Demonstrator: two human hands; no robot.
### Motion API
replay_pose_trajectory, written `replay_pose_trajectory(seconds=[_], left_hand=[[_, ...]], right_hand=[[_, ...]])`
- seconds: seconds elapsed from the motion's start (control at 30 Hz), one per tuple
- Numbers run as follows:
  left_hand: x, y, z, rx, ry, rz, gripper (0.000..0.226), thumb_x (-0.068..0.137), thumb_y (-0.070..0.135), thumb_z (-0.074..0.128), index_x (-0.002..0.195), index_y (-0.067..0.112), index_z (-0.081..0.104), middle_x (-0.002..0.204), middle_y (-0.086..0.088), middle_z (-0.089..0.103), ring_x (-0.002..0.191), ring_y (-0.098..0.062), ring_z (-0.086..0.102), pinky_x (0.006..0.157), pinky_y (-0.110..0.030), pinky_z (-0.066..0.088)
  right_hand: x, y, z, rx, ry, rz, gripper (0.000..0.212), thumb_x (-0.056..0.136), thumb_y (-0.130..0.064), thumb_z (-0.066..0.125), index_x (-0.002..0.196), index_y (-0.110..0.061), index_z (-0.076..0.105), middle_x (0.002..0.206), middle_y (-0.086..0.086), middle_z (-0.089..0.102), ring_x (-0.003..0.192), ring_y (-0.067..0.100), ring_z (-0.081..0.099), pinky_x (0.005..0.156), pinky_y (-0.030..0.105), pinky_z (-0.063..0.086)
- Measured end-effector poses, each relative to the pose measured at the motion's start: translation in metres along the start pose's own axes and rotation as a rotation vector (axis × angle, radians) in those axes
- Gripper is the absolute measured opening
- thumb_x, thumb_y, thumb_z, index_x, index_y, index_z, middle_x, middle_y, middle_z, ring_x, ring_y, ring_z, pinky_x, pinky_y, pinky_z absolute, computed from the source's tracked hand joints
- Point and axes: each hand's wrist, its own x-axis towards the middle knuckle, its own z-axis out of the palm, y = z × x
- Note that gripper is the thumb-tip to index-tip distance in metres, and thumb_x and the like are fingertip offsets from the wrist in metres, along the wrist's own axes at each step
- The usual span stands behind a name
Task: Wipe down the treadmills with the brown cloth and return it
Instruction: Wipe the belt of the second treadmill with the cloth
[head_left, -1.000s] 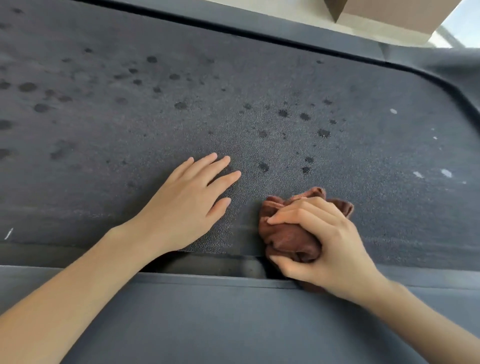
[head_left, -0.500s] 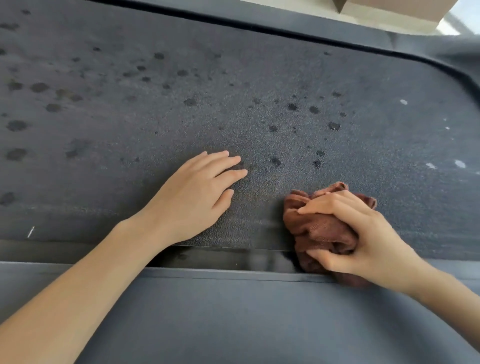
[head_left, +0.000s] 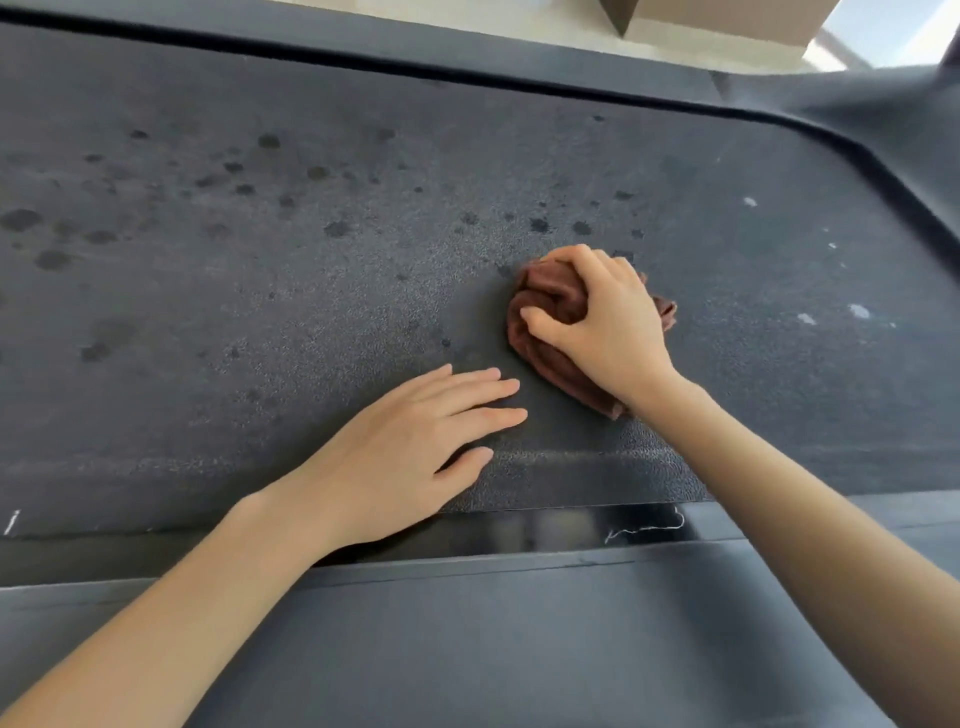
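The dark textured treadmill belt fills most of the head view, speckled with darker wet spots across its left and middle. A bunched brown cloth lies on the belt right of centre. My right hand grips the cloth from above, fingers curled into its folds, pressing it onto the belt. My left hand rests flat on the belt just below and left of the cloth, fingers straight and apart from it.
A smooth grey side rail runs along the near edge, with a glossy black gap and a stray white thread between rail and belt. The far rail curves round at the right. White specks dot the belt's right part.
My right hand has carried the cloth away from the belt's near edge, up onto the belt and further from me. The left hand has stayed flat in its place.
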Motion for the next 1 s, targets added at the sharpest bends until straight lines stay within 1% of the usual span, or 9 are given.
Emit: replay_pose_trajectory(seconds=[0.2,0.27,0.4,0.53,0.63,0.7,0.8,0.87,1.0], left_hand=[[0.0,0.002,0.004,0.06,-0.006,-0.008,0.042,0.096,0.023,0.046,0.138,0.028,0.043,0.15,0.013,0.03,0.141,-0.003,0.018,0.117,-0.025,0.005],[0.0,0.002,0.005,0.067,0.011,-0.01,0.041,0.096,0.022,0.047,0.137,0.026,0.045,0.149,0.012,0.032,0.14,-0.004,0.021,0.117,-0.027,0.008],[0.002,0.004,0.004,0.05,0.023,-0.007,0.04,0.095,0.02,0.05,0.134,0.026,0.049,0.147,0.012,0.036,0.139,-0.004,0.024,0.116,-0.027,0.01],[0.001,0.005,0.002,0.033,0.003,-0.027,0.041,0.096,0.022,0.048,0.135,0.03,0.046,0.147,0.018,0.031,0.139,0.002,0.018,0.116,-0.021,0.005],[0.0,0.009,0.001,0.059,-0.015,-0.046,0.038,0.099,0.026,0.04,0.137,0.031,0.044,0.148,0.02,0.028,0.139,0.004,0.015,0.115,-0.019,0.002],[-0.001,0.013,0.002,0.105,0.001,-0.06,0.042,0.095,0.029,0.036,0.135,0.029,0.046,0.147,0.016,0.032,0.139,-0.001,0.021,0.116,-0.024,0.007],[0.003,0.018,0.005,0.212,0.018,-0.061,0.045,0.089,0.029,0.043,0.133,0.023,0.051,0.144,0.007,0.042,0.136,-0.012,0.034,0.113,-0.04,0.017],[0.015,0.025,0.007,0.278,-0.026,-0.079,0.05,0.091,0.037,0.039,0.138,0.021,0.045,0.148,0.004,0.037,0.138,-0.014,0.029,0.113,-0.041,0.013],[0.065,0.04,0.024,0.339,-0.115,-0.111,0.063,0.095,0.054,0.018,0.149,0.023,0.006,0.158,0.005,-0.002,0.144,-0.011,-0.009,0.117,-0.034,-0.006]], right_hand=[[-0.098,0.009,-0.042,-0.012,-0.044,-0.094,0.039,0.074,-0.043,0.057,0.108,-0.023,0.059,0.099,-0.008,0.058,0.094,0.013,0.046,0.089,0.029,0.034],[-0.109,0.015,-0.047,-0.01,-0.068,-0.089,0.04,0.073,-0.045,0.056,0.107,-0.024,0.06,0.098,-0.01,0.058,0.094,0.013,0.048,0.09,0.033,0.038],[-0.068,0.018,-0.038,-0.071,-0.013,-0.049,0.042,0.071,-0.047,0.058,0.104,-0.022,0.061,0.099,-0.003,0.062,0.096,0.025,0.052,0.087,0.046,0.043],[0.005,0.034,-0.018,-0.17,0.036,0.098,0.044,0.078,-0.047,0.062,0.111,-0.019,0.054,0.108,0.002,0.058,0.108,0.028,0.047,0.09,0.042,0.039],[0.023,0.036,-0.006,-0.214,0.063,0.142,0.046,0.081,-0.047,0.059,0.116,-0.018,0.052,0.112,0.005,0.056,0.11,0.028,0.045,0.088,0.039,0.035],[0.006,0.035,-0.011,-0.206,0.038,0.104,0.047,0.083,-0.047,0.059,0.117,-0.017,0.051,0.113,0.005,0.055,0.11,0.028,0.044,0.089,0.04,0.033],[-0.045,0.039,-0.035,-0.163,-0.006,0.011,0.046,0.08,-0.047,0.057,0.115,-0.016,0.054,0.108,0.004,0.055,0.104,0.027,0.045,0.091,0.041,0.034],[-0.083,0.045,-0.056,-0.181,-0.044,-0.021,0.05,0.077,-0.051,0.051,0.115,-0.019,0.056,0.106,0.001,0.056,0.101,0.025,0.047,0.09,0.04,0.038],[-0.116,0.085,-0.089,-0.216,-0.03,0.028,0.047,0.074,-0.051,0.052,0.111,-0.023,0.059,0.103,-0.003,0.06,0.097,0.024,0.051,0.086,0.04,0.043]])
